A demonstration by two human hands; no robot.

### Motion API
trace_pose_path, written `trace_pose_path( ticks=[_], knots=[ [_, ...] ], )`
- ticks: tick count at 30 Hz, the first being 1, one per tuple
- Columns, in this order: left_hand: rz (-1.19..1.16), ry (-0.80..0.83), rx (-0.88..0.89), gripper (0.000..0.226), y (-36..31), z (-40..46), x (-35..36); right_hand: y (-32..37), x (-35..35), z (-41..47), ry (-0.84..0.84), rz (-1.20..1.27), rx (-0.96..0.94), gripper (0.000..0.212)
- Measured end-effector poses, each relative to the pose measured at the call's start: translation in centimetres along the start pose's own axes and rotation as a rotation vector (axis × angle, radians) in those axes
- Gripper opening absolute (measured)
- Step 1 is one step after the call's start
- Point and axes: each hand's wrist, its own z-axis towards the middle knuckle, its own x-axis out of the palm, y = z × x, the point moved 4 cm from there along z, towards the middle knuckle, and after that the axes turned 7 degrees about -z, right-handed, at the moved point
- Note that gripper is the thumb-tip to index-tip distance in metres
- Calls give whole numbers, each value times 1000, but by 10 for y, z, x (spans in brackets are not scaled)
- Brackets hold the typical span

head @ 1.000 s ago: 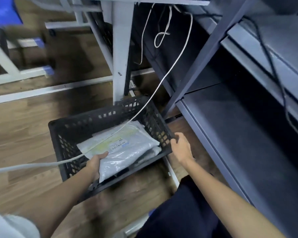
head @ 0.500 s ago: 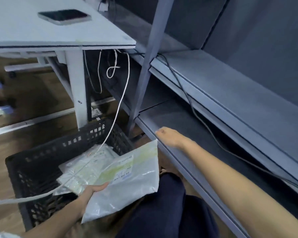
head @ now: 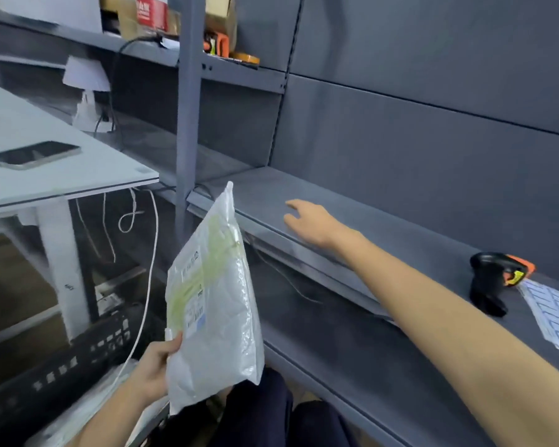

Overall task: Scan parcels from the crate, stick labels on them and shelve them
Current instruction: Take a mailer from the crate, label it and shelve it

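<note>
Overall, a grey metal shelving unit [head: 400,130] fills the right and upper part of the view, its middle shelf [head: 352,221] running from centre to lower right. A white counter [head: 88,175] stands at left, carrying a dark flat smartphone [head: 29,154]. A black perforated plastic crate [head: 62,366] sits on the floor at lower left, with a white cable [head: 149,285] hanging down past it. A white plastic mailer parcel with a green-printed label [head: 213,304] is held upright above the crate's right end, clear of the shelf. The left hand [head: 152,369] pinches its lower left corner, thumb on the front face. The right hand [head: 310,221] is over the middle shelf, fingers relaxed and slightly spread, holding nothing. A black handheld scanner with orange and yellow trim [head: 494,279] stands on that shelf at right, just beside a white sheet of labels [head: 552,311].
</note>
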Motion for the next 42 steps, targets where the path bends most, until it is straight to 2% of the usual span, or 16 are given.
trace_pose_path(
  ticks=[5, 10, 11, 14, 16, 18, 19, 22, 23, 25, 28, 29, 32, 35, 42],
  knots=[
    [70, 189, 116, 68, -23, 14, 93, -47, -29, -18, -40, -140, 106, 57],
    [84, 270, 181, 91, -29, 32, 182, -82, -58, -39, -104, -198, 203, 54],
    [108, 267, 190, 88, -28, 34, 199, -90, -63, -43, -110, -222, 219, 54],
    [131, 259, 197, 43, -25, 47, 238, -120, -84, -58, -151, -261, 286, 43],
    [175, 262, 195, 34, -21, 56, 259, -142, -98, -73, -185, -273, 342, 29],
    [241, 243, 212, 35, -21, 63, 279, -163, -109, -89, -211, -278, 417, 21],
    [283, 231, 220, 39, -21, 65, 289, -172, -112, -98, -225, -258, 452, 23],
    [383, 217, 260, 64, -22, 75, 315, -193, -115, -129, -242, -211, 581, 48],
    [410, 203, 305, 72, -24, 79, 323, -201, -112, -139, -242, -207, 619, 49],
    [487, 126, 410, 84, -21, 81, 340, -217, -104, -155, -235, -211, 676, 42],
    [560, 34, 555, 87, -10, 88, 359, -235, -92, -172, -239, -224, 745, 20],
    [590, 27, 582, 86, -4, 90, 364, -238, -88, -176, -240, -231, 754, 19],
    [673, 29, 613, 76, 10, 97, 369, -244, -77, -186, -249, -209, 801, 35],
    [783, 34, 657, 62, 18, 109, 368, -256, -64, -191, -233, -142, 863, 41],
    [936, 17, 708, 61, 15, 129, 370, -277, -44, -181, -235, 97, 1001, 62]
  ],
)
